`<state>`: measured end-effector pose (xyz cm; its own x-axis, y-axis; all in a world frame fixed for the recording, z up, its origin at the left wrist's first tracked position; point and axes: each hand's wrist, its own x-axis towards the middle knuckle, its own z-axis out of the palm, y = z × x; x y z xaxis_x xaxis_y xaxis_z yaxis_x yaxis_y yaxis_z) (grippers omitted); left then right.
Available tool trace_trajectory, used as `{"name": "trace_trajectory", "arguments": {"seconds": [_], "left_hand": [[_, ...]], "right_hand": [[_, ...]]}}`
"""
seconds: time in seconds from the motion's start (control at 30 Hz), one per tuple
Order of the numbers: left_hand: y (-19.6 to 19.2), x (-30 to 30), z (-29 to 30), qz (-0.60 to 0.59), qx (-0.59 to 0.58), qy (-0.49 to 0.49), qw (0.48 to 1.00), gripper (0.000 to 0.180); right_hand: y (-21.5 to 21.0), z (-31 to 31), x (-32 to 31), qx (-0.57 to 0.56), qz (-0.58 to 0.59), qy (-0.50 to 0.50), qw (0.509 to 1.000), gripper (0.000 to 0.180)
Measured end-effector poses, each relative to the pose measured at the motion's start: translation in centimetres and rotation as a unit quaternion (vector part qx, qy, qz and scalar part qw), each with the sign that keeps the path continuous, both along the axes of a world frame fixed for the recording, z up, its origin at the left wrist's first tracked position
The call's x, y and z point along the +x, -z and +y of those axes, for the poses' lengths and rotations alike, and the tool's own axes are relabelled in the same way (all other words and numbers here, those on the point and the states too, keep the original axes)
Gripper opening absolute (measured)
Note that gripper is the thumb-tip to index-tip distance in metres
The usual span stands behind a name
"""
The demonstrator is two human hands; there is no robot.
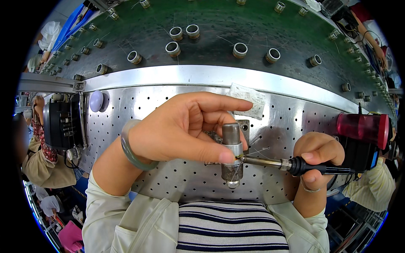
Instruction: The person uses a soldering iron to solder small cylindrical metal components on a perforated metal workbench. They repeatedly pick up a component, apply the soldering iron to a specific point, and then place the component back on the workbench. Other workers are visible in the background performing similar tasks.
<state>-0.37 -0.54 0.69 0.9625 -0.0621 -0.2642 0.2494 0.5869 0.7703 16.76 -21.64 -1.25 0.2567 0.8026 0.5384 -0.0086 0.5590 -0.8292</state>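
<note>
A soldering iron (265, 162) with a black grip is pinched in my right hand (318, 156), coming in from the right. Its metal tip meets the front of a small silver metal ring (235, 149), where thin wires (255, 152) stick out. The ring sits around an upright dark metal post (230, 134). My left hand (181, 128) grips the ring from the left, thumb in front and some fingers behind the post; its index finger is stretched out above. The fingertips behind the post are partly hidden.
A perforated metal worktop (168, 181) lies below. Beyond its metal rail, a green belt (219, 25) bears several metal rings with fine wires. A white pad (249, 99), a lilac knob (96, 101) and a pink container (363, 128) stand around. Other people work at both sides.
</note>
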Motion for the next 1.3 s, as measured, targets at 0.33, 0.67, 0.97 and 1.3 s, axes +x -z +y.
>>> {"name": "trace_trajectory", "arguments": {"seconds": [0.33,0.67,0.97,1.3], "left_hand": [[0.2,0.0,-0.1,0.005,-0.002,-0.005,1.000,0.073],[0.2,0.0,0.0,0.011,0.003,-0.003,1.000,0.074],[-1.3,0.4,-0.9,0.049,0.041,-0.022,0.998,0.072],[0.2,-0.7,0.4,0.004,-0.024,-0.002,1.000,0.072]], "right_hand": [[0.2,-0.3,0.1,-0.005,0.014,0.008,1.000,0.029],[0.2,-0.3,0.1,-0.005,-0.013,0.025,1.000,0.029],[0.3,-0.5,0.0,-0.011,-0.007,0.034,0.999,0.028],[-0.6,-0.2,-1.1,-0.037,0.077,0.142,0.986,0.031]]}}
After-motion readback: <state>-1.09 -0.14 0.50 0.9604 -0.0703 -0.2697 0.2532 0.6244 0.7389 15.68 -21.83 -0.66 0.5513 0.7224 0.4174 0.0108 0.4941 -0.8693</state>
